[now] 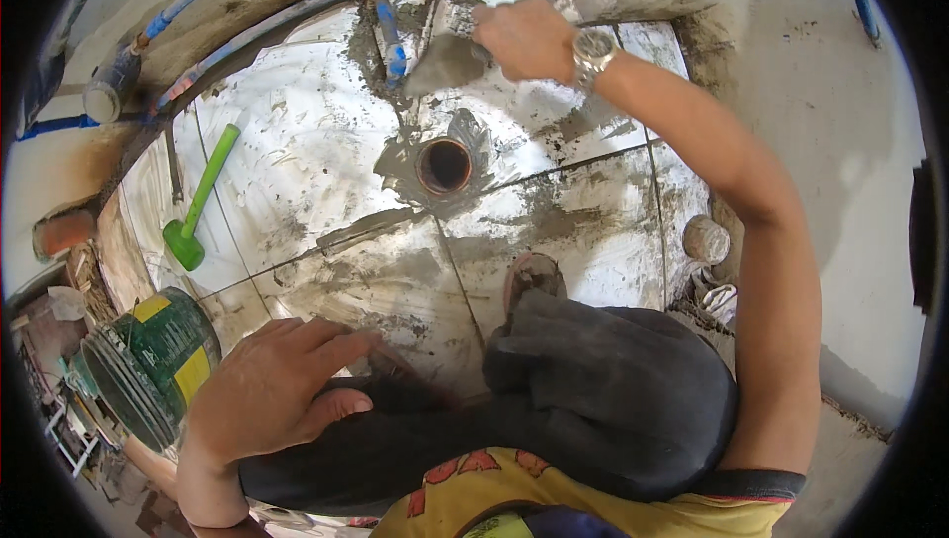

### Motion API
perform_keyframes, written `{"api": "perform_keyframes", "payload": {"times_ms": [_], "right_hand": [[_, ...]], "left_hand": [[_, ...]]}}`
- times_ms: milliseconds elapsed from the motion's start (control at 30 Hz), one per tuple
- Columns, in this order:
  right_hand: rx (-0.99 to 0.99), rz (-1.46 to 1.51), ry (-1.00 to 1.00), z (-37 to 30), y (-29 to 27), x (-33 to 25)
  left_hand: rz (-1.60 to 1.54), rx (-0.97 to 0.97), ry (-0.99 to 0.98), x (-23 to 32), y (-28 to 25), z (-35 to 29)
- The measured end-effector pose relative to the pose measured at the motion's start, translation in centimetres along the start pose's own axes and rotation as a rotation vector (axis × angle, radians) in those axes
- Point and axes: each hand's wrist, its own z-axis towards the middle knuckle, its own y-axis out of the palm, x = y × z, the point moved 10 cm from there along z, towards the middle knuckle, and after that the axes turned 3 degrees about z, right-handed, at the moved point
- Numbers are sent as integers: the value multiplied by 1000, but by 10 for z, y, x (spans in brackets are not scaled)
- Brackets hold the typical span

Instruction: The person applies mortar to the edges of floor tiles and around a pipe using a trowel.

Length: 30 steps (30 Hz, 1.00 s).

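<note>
Our right hand (527, 41) is clenching a grey, pointed metal trowel (447, 65) near the far edge of the white tiled floor (314, 137); ideally, we are pressing it flat, our half-spread left hand (272, 390) appearing empty.

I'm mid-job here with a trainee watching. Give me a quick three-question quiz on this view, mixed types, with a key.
1. Multiple choice: In the picture, where does the bright green long-handled mallet lie relative to the round, brown-rimmed pipe opening in the floor?
A) To its right
B) To its left
C) Across it

2. True or false: The silver metal wristwatch is on the person's right wrist.

3. Fill the gap: Near the short blue plastic pipe, the right hand holds a flat-bladed, grey metal ____.

Key: 1. B; 2. True; 3. trowel
</note>
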Motion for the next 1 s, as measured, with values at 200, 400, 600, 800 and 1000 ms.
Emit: {"api": "perform_keyframes", "payload": {"times_ms": [200,400,600,800,1000], "right_hand": [[119,-32,-2,6,-22,18],[51,-49,-37,20,0,24],[47,20,124,2,-15,41],[-251,306,136,-42,-2,4],[-183,232,20,-14,7,-38]], "left_hand": [[14,9,-52,-8,1,5],[-2,9,-31,-2,-1,9],[11,28,-25,-5,5,0],[45,0,24,2,6,-5],[54,-23,55,10,10,-8]]}}
